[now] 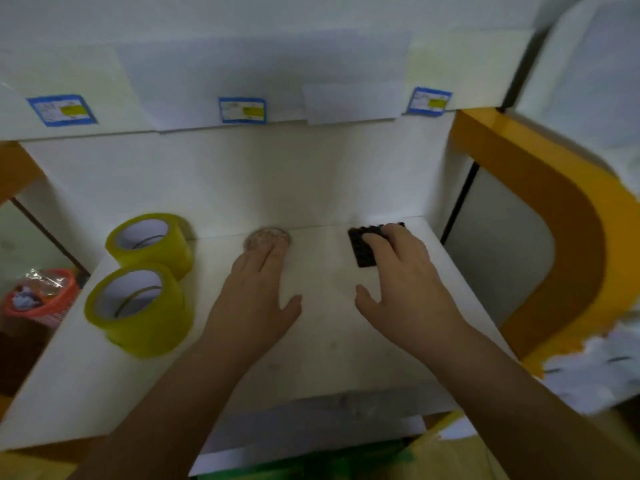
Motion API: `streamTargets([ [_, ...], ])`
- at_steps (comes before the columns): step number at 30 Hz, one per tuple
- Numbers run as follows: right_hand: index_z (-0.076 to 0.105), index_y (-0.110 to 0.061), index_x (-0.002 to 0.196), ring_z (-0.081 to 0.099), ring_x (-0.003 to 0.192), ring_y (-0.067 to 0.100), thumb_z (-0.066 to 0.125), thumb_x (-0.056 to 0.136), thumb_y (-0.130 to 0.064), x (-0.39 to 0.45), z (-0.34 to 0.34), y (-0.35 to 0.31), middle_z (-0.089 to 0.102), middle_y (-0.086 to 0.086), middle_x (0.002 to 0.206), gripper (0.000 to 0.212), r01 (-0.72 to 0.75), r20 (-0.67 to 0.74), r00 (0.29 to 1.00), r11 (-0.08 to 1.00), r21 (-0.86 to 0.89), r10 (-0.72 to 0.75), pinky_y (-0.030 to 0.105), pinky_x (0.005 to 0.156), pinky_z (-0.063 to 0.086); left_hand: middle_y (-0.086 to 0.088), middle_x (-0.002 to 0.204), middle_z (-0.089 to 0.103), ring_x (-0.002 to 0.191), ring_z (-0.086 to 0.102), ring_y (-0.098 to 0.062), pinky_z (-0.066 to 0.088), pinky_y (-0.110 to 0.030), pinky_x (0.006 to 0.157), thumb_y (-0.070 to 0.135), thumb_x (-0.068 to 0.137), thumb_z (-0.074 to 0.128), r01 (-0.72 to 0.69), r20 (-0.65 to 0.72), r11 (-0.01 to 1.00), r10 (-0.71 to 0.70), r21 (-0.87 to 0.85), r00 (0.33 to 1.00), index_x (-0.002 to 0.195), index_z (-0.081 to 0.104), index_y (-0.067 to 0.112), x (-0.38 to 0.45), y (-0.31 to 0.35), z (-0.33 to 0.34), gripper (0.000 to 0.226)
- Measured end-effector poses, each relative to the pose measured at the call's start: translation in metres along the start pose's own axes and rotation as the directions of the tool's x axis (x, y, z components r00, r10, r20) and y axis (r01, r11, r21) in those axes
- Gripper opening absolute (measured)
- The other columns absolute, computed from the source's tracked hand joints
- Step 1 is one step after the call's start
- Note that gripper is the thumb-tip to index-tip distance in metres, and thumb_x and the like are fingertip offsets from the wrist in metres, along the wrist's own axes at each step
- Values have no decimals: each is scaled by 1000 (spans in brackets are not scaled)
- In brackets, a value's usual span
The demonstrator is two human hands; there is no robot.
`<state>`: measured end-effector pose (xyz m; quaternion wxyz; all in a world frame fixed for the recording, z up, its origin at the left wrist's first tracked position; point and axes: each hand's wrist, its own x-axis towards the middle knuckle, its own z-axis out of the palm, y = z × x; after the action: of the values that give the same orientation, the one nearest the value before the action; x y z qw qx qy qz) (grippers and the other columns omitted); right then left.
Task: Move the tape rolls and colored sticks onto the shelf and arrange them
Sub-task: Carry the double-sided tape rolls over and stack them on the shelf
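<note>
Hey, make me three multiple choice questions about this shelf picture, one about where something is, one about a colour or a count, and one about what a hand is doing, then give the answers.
1. Where do the tape rolls stand on the shelf?
A. on its left side
B. on its right side
C. in the middle, between the hands

2. How many yellow tape rolls are on the shelf?
A. one
B. two
C. four

3. What is the right hand doing?
A. hanging idle off the shelf
B. lifting a tape roll
C. resting its fingers on a black studded block

Answers: 
1 A, the rear tape roll and the front tape roll sit at the left of the shelf. 
2 B, only those two show. 
3 C, the right hand lies on the black studded block, while the left hand reaches to a flat round thing.
</note>
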<state>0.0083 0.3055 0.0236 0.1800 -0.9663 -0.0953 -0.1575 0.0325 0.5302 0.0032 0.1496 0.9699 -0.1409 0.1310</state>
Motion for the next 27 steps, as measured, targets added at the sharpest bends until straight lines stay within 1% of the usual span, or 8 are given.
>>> streamTargets([
  [3,27,-19,154,21,144,22,63,91,-40,-37,-22,11,21,5,158,76,-37,51,998,999,32,36,31,114,27,-9,155,35,140,34,-30,32,-42,114,43,82,70,-14,-10,1000,14,15,1000,153,29,13,-12,34,-2,87],
  [5,20,-22,156,18,145,19,59,93,-43,-61,-39,17,17,1,159,76,-39,78,996,998,50,35,30,115,24,-8,154,37,139,34,-29,30,-42,113,43,83,70,-5,-15,1000,5,16,1000,153,30,13,-25,59,-3,86],
  [10,26,-24,153,28,140,18,62,91,-43,-133,-76,43,25,-2,154,74,-25,51,998,997,69,21,30,112,33,-8,154,38,140,34,-27,27,-40,115,41,84,70,-18,9,1000,18,-19,1000,153,31,13,-68,126,-1,84],
  [14,37,-22,149,41,130,18,64,91,-36,-186,-102,81,41,-1,144,65,-79,63,995,991,111,72,25,101,38,-9,151,41,138,34,-27,27,-38,114,34,83,75,-50,33,995,53,-83,998,152,33,12,-105,186,2,83],
  [18,50,-14,137,52,116,29,66,85,-35,-233,-131,124,53,8,128,58,-139,24,990,990,22,139,44,95,48,-16,149,43,137,37,-34,31,-45,113,29,85,75,-101,25,987,104,-123,994,149,36,7,-129,239,9,79],
  [21,51,-14,134,50,119,28,67,85,-34,-265,-160,152,52,7,129,56,-182,-26,983,982,-49,181,43,96,47,-12,152,40,138,32,-28,29,-44,114,34,89,69,-129,0,979,131,-160,991,152,33,11,-137,279,13,76],
  [24,45,-18,142,42,129,26,65,86,-37,-291,-186,176,45,4,140,62,-239,-52,970,969,-69,236,40,103,44,-8,152,40,139,31,-25,29,-43,114,37,89,66,-187,-18,963,187,-194,982,152,32,15,-138,321,14,75],
  [27,40,-19,146,36,134,25,65,88,-38,-311,-203,197,40,3,145,66,-283,-73,958,957,-62,278,37,109,37,-6,152,39,139,30,-25,30,-43,114,38,88,67,-241,1,949,246,-203,969,152,32,16,-136,358,16,76],
])
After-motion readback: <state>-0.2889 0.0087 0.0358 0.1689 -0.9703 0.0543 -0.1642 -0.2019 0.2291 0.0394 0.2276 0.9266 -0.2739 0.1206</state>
